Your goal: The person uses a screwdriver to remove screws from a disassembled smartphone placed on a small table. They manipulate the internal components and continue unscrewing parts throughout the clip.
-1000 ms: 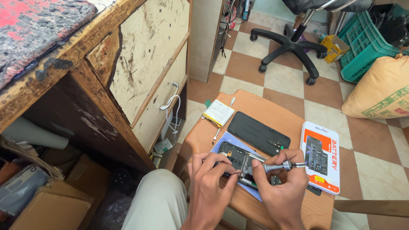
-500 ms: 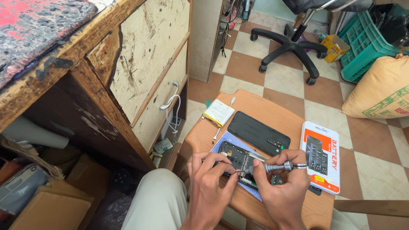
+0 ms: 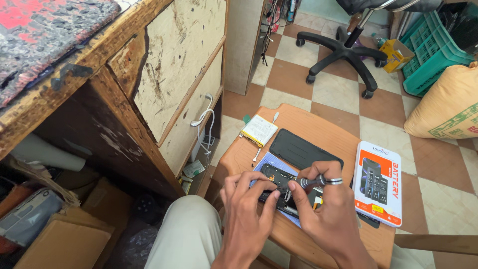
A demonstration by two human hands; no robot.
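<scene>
Nearest the camera, the person's knee in pale trousers [image 3: 186,234] comes up against the near edge of a small wooden stool top [image 3: 318,132], which serves as the work surface. The left hand [image 3: 246,209] rests on that near edge with its fingers curled down, fingertips pressing on the opened phone [image 3: 277,180]. The right hand [image 3: 326,209] is closed around a slim metal screwdriver [image 3: 318,182], thumb and forefinger pinching its shaft, the tip pointing down at the phone between the two hands.

The phone lies back-open on a blue mat [image 3: 266,162], near the stool's front left part. Its inside shows dark, with a black frame, small board parts and a bit of yellow at its right end; finer detail is hidden by the fingers.

Just beyond it lies a black back cover [image 3: 303,149], flat and tilted, touching or nearly touching the mat. A pale battery cell [image 3: 259,130] sits at the stool's left rim, close to the edge. A white and orange battery box [image 3: 378,182] overhangs the right rim.

To the left a worn wooden desk [image 3: 164,84] stands close, leaving a narrow gap. Beyond the stool the checkered floor [image 3: 338,92] opens out to an office chair base [image 3: 343,52], a green crate [image 3: 430,47] and a tan sack [image 3: 448,107].
</scene>
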